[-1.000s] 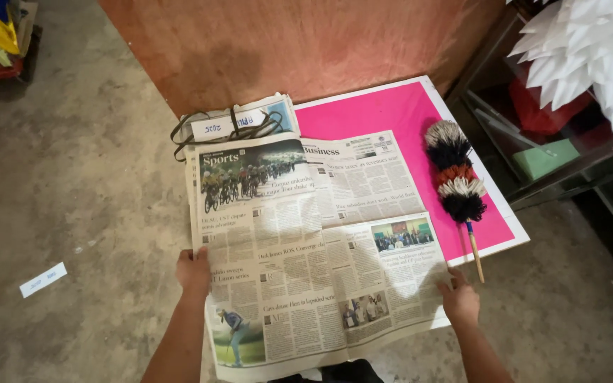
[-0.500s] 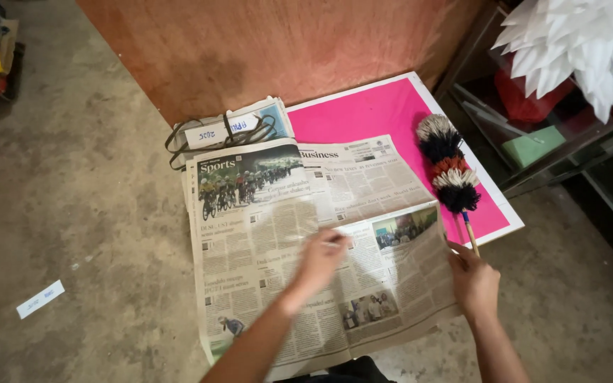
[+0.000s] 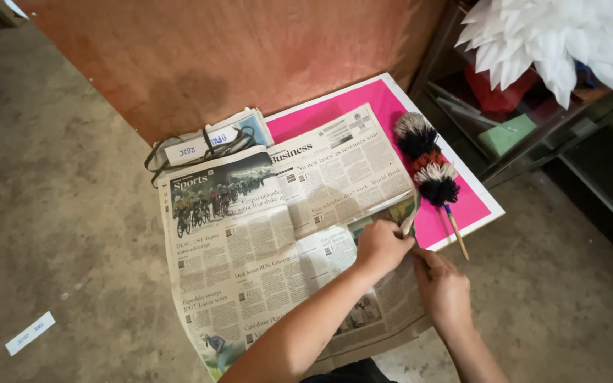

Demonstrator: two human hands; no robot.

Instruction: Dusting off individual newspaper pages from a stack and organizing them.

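Note:
An open newspaper [image 3: 264, 241] lies spread on the concrete floor, partly over a pink board [image 3: 363, 113]. My left hand [image 3: 381, 245] pinches the paper's right edge and lifts a fold of it. Right beside it, my right hand [image 3: 443, 291] rests on the lower right corner of the sheet, fingers curled at the same edge. A feather duster [image 3: 427, 170] with white, black and orange bands and a wooden handle lies on the pink board, just beyond my hands.
A tied bundle of newspapers [image 3: 207, 145] sits behind the open sheet, against a brown plywood panel [image 3: 214, 57]. A metal shelf [image 3: 555, 135] with a green box and white paper decoration [image 3: 569, 35] stands at right. A small paper slip [image 3: 30, 333] lies at left.
My left hand crossed from the paper's left edge to its right edge and now pinches it beside my right hand. The right edge has begun to lift.

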